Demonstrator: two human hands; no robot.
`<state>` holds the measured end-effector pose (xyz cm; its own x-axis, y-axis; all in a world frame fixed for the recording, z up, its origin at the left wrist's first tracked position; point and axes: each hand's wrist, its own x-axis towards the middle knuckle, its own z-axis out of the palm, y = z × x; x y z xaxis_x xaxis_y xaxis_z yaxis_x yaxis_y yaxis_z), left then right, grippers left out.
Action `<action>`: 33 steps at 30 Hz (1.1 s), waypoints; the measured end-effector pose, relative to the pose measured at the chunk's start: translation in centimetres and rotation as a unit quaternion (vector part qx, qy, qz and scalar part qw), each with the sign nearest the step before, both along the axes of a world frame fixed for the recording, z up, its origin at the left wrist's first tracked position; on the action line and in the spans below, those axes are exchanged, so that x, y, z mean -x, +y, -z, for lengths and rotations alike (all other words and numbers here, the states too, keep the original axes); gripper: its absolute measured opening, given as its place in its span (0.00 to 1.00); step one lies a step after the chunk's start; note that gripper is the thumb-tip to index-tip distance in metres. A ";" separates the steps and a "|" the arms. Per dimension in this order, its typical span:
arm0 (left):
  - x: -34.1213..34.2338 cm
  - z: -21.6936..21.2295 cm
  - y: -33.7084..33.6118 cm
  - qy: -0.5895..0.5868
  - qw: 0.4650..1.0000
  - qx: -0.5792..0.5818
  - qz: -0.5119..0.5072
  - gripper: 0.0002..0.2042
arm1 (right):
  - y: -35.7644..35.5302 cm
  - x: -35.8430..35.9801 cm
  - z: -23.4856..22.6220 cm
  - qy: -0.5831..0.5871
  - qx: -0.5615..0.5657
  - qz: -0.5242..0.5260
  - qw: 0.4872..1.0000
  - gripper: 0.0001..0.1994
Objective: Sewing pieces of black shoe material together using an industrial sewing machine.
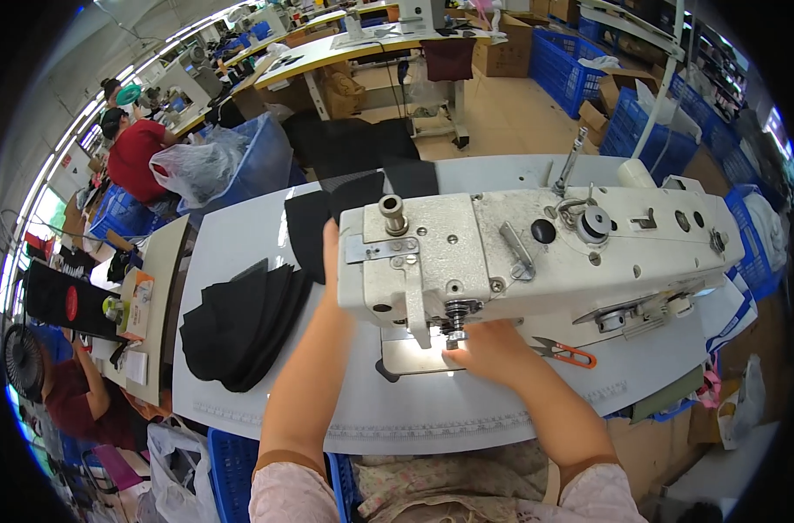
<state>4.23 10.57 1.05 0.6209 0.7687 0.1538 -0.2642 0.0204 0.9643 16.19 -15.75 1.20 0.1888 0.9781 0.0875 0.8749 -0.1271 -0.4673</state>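
A white sewing machine [536, 235] stands across the table in front of me. My left hand [331, 248] reaches up past the left end of its head, beside a black fabric piece [305, 228]; its fingers are hidden behind the machine. Below the machine arm, my right hand [491, 350] is next to the needle and presser area [454, 331]. Its thumb points left, while the other fingers are out of sight under the machine. Orange-handled thread snips [573, 354] lie just right of that hand. A stack of curved black fabric pieces [240, 329] rests left of my left forearm.
More black fabric [353, 144] lies at the table's far edge. A blue bin [262, 161] holding clear plastic bags stands beyond the table to the left. Two seated people [140, 161] are at the left. Blue crates [567, 65] and cardboard boxes stand at the far right.
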 end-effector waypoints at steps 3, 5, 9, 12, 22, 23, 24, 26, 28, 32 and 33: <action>-2.8 0.3 -2.0 0.050 0.997 -0.059 0.015 0.13 | 0.1 -0.3 1.4 0.000 -0.044 0.006 0.999 0.19; -2.7 0.4 -2.9 0.087 0.991 -0.099 0.025 0.13 | 0.3 -0.6 1.8 -0.019 -0.053 0.031 0.998 0.21; -2.4 0.0 -2.6 0.162 0.970 -0.175 0.048 0.14 | 0.7 -1.1 1.7 -0.033 -0.132 0.039 0.990 0.16; -1.5 -0.6 -2.6 0.214 0.946 -0.237 0.059 0.14 | 1.0 -1.3 0.6 0.008 -0.058 0.056 0.997 0.17; -0.2 -1.7 -7.4 0.359 0.820 -0.441 0.071 0.16 | 0.9 -1.1 0.6 -0.067 -0.103 0.025 0.992 0.07; 4.5 -0.8 -9.3 0.370 0.803 -0.461 0.076 0.16 | 0.1 -1.3 0.4 -0.038 -0.112 0.003 0.993 0.06; 5.1 -1.4 -9.4 0.386 0.785 -0.479 0.069 0.16 | 0.0 -0.7 -0.1 -0.008 -0.124 -0.031 0.992 0.05; 5.4 -1.2 -10.1 0.424 0.778 -0.455 0.091 0.16 | -0.4 -0.4 -1.4 -0.010 -0.086 -0.044 0.995 0.06; 5.5 -0.9 -10.7 0.438 0.792 -0.413 0.096 0.15 | -0.4 -0.2 -1.5 -0.012 -0.047 -0.057 0.997 0.06; 5.3 -0.5 -11.1 0.397 0.838 -0.368 0.071 0.16 | -0.4 0.0 -1.6 -0.032 -0.048 -0.058 0.997 0.06; 5.3 -0.5 -11.2 0.408 0.848 -0.330 0.080 0.17 | -0.5 0.0 -1.8 -0.035 -0.047 -0.056 0.997 0.06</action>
